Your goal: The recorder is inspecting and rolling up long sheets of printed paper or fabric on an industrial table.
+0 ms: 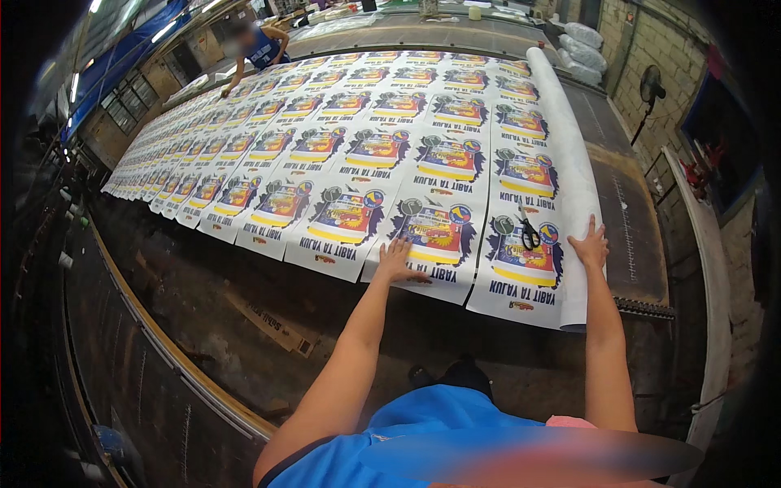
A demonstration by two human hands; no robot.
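Long white sheets (pixel 370 183) printed with rows of colourful repeated designs cover a long table. My left hand (pixel 395 263) lies flat on one sheet near the table's front edge, fingers spread, holding nothing. Along the right side runs a long white roll (pixel 573 187), reaching from the near edge to the far side. My right hand (pixel 591 246) rests against the roll's outer side near its front end, fingers apart and not wrapped round it. A pair of scissors (pixel 529 234) with dark handles lies on the printed sheet just left of the roll.
Across the table at the far left, another person (pixel 264 49) leans over the sheets with an arm down. A dark table surface (pixel 626 220) shows right of the roll. Beyond it stand a fan (pixel 652 84) and wrapped white bundles (pixel 582 49). Cardboard (pixel 268 321) lies below at left.
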